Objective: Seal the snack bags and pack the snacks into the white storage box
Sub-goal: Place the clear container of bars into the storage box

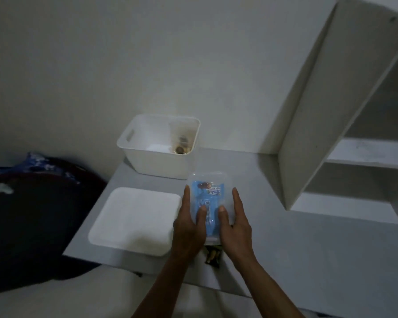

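Observation:
A clear plastic bag [210, 180] with a blue snack packet [208, 191] inside lies on the grey table [285, 237]. My left hand [189, 223] lies along its left edge and my right hand [234, 223] along its right edge, fingers straight, both thumbs pressing on top of the bag. Behind it stands the white storage box [147, 161], with a clear bag of brownish snacks [182, 143] against its right inner wall. A dark snack wrapper [213, 255] peeks out under my wrists.
The box's flat white lid [133, 219] lies left of the bag. A white shelf unit [319, 111] rises at the right. A dark blue cloth bundle [32, 214] sits left of the table. A pale wall is behind the box.

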Available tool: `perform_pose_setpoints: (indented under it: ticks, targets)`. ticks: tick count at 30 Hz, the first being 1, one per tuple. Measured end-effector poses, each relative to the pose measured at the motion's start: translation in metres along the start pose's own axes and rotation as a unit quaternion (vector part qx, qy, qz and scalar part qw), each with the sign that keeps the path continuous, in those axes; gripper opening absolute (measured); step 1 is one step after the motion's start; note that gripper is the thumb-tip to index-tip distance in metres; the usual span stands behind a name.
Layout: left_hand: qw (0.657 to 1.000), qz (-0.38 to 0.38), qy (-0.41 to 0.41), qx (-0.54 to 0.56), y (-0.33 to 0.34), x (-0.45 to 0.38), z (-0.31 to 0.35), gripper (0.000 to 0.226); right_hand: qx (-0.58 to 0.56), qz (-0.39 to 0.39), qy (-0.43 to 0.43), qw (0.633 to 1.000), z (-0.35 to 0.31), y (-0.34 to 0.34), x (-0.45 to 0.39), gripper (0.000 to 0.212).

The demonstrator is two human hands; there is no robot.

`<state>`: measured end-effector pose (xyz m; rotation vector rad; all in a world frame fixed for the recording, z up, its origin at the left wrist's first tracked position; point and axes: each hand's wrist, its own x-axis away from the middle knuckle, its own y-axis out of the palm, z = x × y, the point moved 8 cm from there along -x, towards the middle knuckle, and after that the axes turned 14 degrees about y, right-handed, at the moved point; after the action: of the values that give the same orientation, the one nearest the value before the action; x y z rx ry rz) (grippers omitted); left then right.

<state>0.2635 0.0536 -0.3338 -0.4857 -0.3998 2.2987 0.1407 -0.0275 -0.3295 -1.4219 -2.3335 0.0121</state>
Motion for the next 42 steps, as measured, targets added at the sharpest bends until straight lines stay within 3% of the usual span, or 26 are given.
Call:
perform_pose_setpoints:
  ticks: [11,17,28,42]
  targets:
    - [0.998,0.027,0.039,0.041,-0.192,-0.059,-0.033,0.061,-0.019,-0.01,-0.034,0.999,-0.086,0.183,0.023,0.06]
    - [0.998,0.017,0.052,0.03,-0.24,-0.132,-0.031,0.06,-0.026,0.034,-0.044,0.998,-0.141,0.229,-0.012,0.059]
    - [0.998,-0.035,0.008,-0.044,-0.221,-0.324,-0.064,0.066,-0.055,0.045,-0.011,0.997,-0.212,0.268,-0.182,0.059]
    - [0.981,-0.144,-0.101,-0.08,-0.153,-0.394,-0.19,0.066,-0.006,-0.036,0.122,0.992,-0.145,0.314,-0.305,0.052]
